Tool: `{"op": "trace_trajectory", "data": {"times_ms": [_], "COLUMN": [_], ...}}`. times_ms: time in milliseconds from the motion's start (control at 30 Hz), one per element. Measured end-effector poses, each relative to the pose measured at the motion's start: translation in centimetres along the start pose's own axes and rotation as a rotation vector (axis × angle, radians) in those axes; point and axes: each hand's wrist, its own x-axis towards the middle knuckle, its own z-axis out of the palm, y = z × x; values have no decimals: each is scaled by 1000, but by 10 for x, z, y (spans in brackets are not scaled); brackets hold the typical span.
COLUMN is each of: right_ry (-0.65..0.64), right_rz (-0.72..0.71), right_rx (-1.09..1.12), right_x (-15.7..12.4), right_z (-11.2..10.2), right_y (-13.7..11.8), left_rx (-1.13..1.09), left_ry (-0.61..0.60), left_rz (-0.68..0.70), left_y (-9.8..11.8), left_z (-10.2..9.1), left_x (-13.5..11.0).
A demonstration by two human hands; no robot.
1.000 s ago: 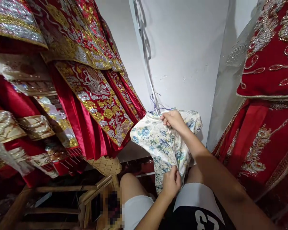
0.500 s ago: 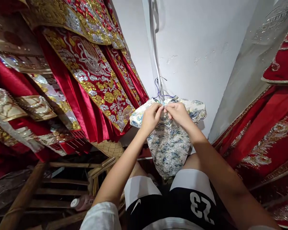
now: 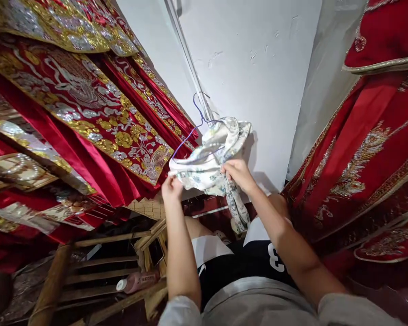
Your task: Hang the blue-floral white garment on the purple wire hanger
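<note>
A white garment with a blue and green floral print point(image 3: 204, 174) hangs in front of me, its neck opening spread and turned upward. The purple wire hanger point(image 3: 185, 141) sticks out of the opening on the left, its hook up by a metal strip. My left hand point(image 3: 172, 188) pinches the garment's left edge near the hanger's arm. With closed fingers, my right hand point(image 3: 237, 174) grips the cloth at the front right. Below that hand a narrow fold of the garment dangles toward my knees.
Red garments with gold and silver embroidery point(image 3: 122, 131) hang on the left. More red beaded garments point(image 3: 353, 167) hang on the right. A white wall point(image 3: 245, 68) stands behind. Low on the left, a bottle with a white cap point(image 3: 138, 281) lies on a bamboo chair point(image 3: 98, 266).
My hands have moved apart, from together at the neckline to separate edges. The garment has gone from hanging flat to bunched and opened, with the hanger's left arm exposed. The view has shifted.
</note>
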Motion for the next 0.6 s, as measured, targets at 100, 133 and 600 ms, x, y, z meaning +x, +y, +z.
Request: {"op": "trace_trajectory", "data": {"times_ms": [100, 133, 600], "right_ry": [97, 96, 147], "right_rz": [101, 119, 141], "right_rx": [143, 143, -34], "right_x": [-31, -40, -66], "right_z": [4, 2, -29], "right_y": [30, 40, 68], "left_rx": [-166, -215, 149], "left_ry": [45, 53, -745], "left_rz": [-182, -222, -20], "left_y": [-45, -57, -39], "left_z": [-4, -3, 76], "left_x": [-61, -76, -178]}}
